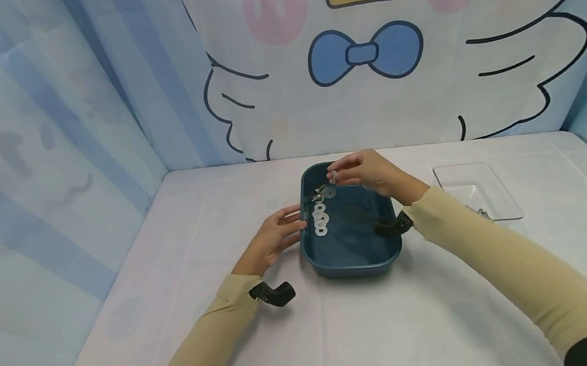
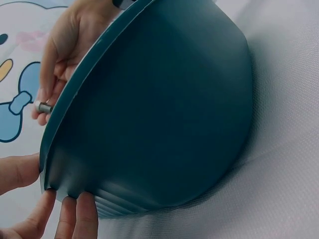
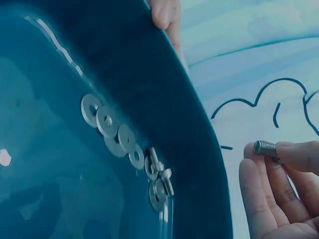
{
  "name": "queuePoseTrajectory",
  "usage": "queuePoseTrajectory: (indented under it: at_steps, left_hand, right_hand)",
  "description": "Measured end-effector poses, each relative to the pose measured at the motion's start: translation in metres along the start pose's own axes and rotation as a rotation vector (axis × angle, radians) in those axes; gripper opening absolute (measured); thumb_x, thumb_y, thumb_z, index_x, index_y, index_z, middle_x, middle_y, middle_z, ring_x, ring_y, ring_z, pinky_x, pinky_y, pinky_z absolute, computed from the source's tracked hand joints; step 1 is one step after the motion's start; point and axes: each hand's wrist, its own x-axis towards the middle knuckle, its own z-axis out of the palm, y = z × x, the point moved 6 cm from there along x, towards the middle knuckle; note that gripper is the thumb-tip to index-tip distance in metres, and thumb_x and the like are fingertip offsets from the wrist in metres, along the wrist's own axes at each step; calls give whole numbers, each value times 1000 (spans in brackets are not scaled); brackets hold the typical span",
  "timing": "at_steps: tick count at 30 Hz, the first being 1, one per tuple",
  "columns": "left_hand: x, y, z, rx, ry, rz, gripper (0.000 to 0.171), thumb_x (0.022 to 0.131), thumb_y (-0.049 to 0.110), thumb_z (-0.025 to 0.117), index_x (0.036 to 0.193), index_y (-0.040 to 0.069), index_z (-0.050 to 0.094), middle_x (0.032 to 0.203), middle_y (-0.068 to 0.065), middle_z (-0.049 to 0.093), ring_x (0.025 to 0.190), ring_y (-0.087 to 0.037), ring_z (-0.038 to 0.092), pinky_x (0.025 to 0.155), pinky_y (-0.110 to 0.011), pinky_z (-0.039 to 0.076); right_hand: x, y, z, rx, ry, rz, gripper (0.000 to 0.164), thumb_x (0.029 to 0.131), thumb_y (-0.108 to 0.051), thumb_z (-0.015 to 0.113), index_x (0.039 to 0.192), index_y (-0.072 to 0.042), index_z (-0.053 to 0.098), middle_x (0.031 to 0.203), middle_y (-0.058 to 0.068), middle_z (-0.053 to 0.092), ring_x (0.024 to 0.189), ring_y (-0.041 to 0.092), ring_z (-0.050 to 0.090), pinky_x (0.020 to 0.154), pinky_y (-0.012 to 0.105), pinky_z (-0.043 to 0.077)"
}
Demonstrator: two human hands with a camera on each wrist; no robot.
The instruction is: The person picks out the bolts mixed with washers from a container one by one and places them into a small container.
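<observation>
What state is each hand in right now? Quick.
Left hand: open, fingers touching the side of the dark teal, rounded rectangular tray.
Right hand: closed, pinching a small silver threaded metal bolt between thumb and fingers.

readable texts, labels, brands, numbers, signs: none | blue-and-white cloth backdrop (image 1: 373, 108): printed cartoon shapes, no legible lettering | dark teal rounded-rectangular tray (image 1: 354, 227): no legible marking | short silver threaded metal bolt (image 3: 266, 148): no legible marking | curved black piece at the left wrist (image 1: 275, 294): tiny pale specks, too small to read
</observation>
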Motion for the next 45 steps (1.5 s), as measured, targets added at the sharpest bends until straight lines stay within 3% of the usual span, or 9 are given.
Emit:
queuePoseTrajectory:
  at_steps: [8, 16, 21, 30, 38, 43, 45]
  left_hand:
    - [0, 0, 0, 3, 20, -4, 49, 89, 3, 60, 136, 11, 47, 141, -12, 49, 125, -28, 52, 106, -43, 42]
    - [0, -1, 0, 1, 13, -4, 50, 89, 4, 61, 136, 12, 47, 140, -11, 49, 125, -27, 52, 107, -43, 42]
    - [0, 0, 1, 2, -7, 2, 50, 90, 4, 60, 137, 11, 45, 142, -11, 48, 126, -28, 51, 107, -43, 41]
    - [0, 1, 1, -1, -18, 18, 50, 90, 3, 58, 138, 9, 44, 142, -13, 47, 127, -29, 50, 108, -44, 40]
    - [1, 0, 0, 3, -19, 18, 50, 90, 3, 58, 138, 10, 44, 143, -13, 46, 127, -29, 50, 108, -44, 40]
    - [1, -1, 0, 0, -14, 17, 50, 90, 3, 59, 138, 10, 44, 142, -13, 47, 127, -29, 50, 107, -44, 40]
    - [1, 0, 0, -4, -14, 18, 50, 90, 3, 59, 138, 10, 45, 142, -12, 47, 126, -29, 50, 107, -44, 40]
  right_hand:
    - [-9, 1, -7, -89, -75, -13, 37, 91, -6, 59, 124, 8, 54, 121, 18, 63, 109, 23, 63, 102, 43, 45]
    - [-19, 1, -12, -211, -124, -4, 34, 91, -8, 59, 122, 7, 57, 121, 18, 64, 106, 20, 65, 97, 36, 49]
    - [-28, 2, -15, -229, -159, -2, 34, 91, -8, 59, 121, 7, 57, 121, 19, 63, 104, 19, 65, 98, 39, 49]
    - [-47, 6, -25, -260, -191, 15, 36, 91, -10, 60, 122, 8, 56, 123, 20, 62, 109, 23, 64, 92, 29, 53]
    - [-65, 11, -44, -253, -183, 47, 40, 89, -13, 63, 123, 7, 55, 116, 10, 68, 101, 12, 67, 92, 31, 53]
    - [-76, 13, -60, -237, -152, 55, 44, 88, -14, 65, 123, 9, 54, 113, 10, 69, 96, 9, 68, 89, 28, 54]
    - [-80, 13, -67, -233, -135, 56, 44, 87, -14, 66, 123, 9, 54, 107, 4, 71, 94, 8, 68, 86, 25, 55]
